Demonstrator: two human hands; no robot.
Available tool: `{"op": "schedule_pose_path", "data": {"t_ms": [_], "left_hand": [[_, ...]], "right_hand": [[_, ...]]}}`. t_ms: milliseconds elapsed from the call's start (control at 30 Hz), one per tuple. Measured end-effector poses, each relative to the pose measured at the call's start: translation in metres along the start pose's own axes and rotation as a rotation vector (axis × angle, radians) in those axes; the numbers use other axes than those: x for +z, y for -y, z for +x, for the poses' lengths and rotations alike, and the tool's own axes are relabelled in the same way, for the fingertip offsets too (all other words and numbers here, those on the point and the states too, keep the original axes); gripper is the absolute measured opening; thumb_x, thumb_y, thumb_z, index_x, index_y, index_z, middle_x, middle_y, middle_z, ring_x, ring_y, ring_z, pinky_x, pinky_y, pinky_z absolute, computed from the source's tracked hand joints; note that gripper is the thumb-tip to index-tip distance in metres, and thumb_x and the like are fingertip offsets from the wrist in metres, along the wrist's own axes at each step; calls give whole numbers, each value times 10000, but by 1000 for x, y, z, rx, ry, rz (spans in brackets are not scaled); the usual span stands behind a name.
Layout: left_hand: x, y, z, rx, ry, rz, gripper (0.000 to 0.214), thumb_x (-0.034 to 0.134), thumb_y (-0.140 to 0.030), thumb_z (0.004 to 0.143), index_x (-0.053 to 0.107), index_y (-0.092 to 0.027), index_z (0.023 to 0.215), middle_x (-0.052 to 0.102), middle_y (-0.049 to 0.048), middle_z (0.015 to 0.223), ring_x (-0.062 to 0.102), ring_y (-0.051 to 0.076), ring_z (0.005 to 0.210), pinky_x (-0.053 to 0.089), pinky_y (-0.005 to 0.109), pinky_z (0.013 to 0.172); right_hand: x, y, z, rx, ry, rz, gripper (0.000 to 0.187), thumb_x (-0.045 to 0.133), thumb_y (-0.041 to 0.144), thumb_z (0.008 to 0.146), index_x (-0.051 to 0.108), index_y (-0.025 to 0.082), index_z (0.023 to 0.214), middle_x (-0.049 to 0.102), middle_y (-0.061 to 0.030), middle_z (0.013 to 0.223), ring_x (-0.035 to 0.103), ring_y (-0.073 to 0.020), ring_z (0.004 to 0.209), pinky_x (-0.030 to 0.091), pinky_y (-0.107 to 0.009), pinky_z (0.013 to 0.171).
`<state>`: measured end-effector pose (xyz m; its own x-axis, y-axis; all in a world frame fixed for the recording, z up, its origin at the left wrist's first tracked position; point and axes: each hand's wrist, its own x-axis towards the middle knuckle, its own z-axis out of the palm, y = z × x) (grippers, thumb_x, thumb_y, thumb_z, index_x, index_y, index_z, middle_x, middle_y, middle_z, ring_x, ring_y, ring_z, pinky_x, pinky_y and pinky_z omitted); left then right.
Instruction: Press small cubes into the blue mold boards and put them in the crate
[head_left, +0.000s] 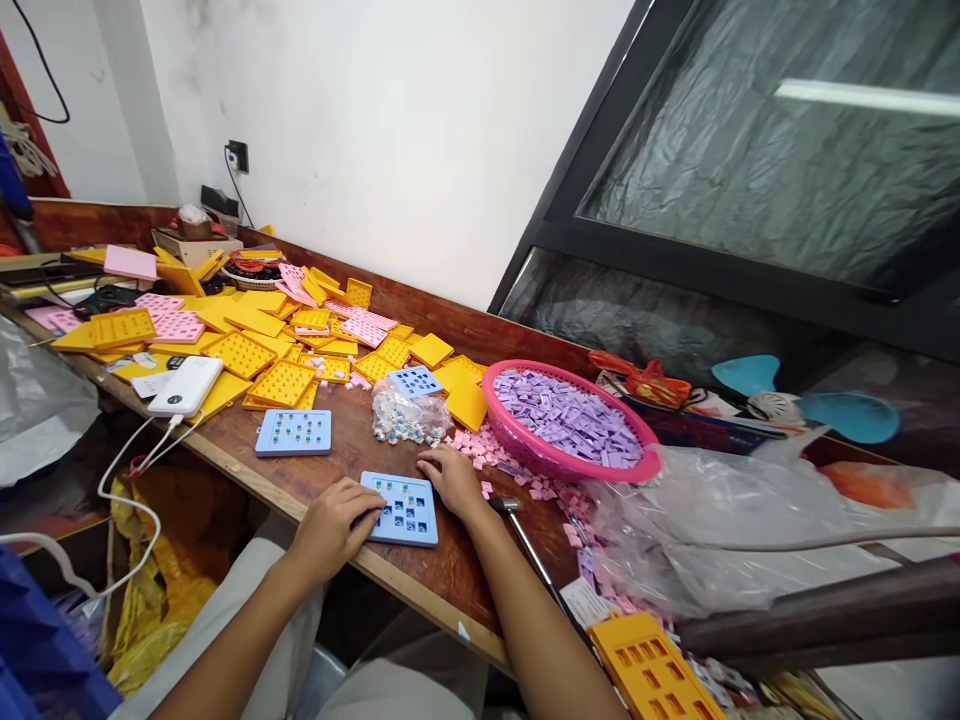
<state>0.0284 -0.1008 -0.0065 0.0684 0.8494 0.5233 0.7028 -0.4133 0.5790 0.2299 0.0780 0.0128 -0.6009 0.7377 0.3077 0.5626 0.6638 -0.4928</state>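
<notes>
We are looking down at two bare hands working at a wooden table (427, 590). The left hand (330, 530) is curling narrowly at the left edge of a blue tray (405, 512), with its fingers (366, 517) touching the tray; we cannot tell whether it is gripping. The right hand (450, 480) is lying loosely open just beside the tray's upper right corner, and we are seeing nothing held in it. The tray is sitting between the two hands, with small pieces showing in its holes.

We are counting two blue trays: a second blue tray (292, 433) is lying ahead of the left hand, and a smaller blue plate (415, 381) is resting farther ahead on the heap. One clear bag (401, 418) of small pieces is lying ahead of the right hand. One pink basin (559, 467), right of that hand, is holding many lilac pieces (570, 420), and loose pink pieces (480, 452) are scattered beside it. One metal-headed tool (525, 550) is lying right of the right wrist. Beyond the left hand, many yellow trays (270, 355) and pink trays (176, 327) are heaped, too overlapped to count exactly, with one white power bank (185, 386) near them.
</notes>
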Motion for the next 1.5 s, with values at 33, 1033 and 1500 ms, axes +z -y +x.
{"op": "schedule_pose_path", "data": {"t_ms": [33,1033,1500], "left_hand": [[0,1,0,-12,2,1,231,542,-231,993,720,-231,1142,720,71,1095,608,222,1042,506,381,939],[-20,-10,16,-1,199,407,207,534,-302,1010,727,-240,969,716,45,998,582,236,964,385,375,837],[-2,-27,5,-1,134,478,155,546,-199,973,698,-182,950,674,126,991,585,287,960,412,435,851]], "right_hand": [[-4,1,-1,-7,13,9,144,672,180,887,794,212,956,755,-73,970,677,-232,920,485,-341,866],[-22,17,-16,-124,269,243,182,816,369,819,768,200,773,671,-34,841,621,-181,794,459,-280,732],[-21,16,-17,-43,289,338,297,805,485,795,773,191,769,688,-49,815,630,-194,781,479,-309,745]]}}
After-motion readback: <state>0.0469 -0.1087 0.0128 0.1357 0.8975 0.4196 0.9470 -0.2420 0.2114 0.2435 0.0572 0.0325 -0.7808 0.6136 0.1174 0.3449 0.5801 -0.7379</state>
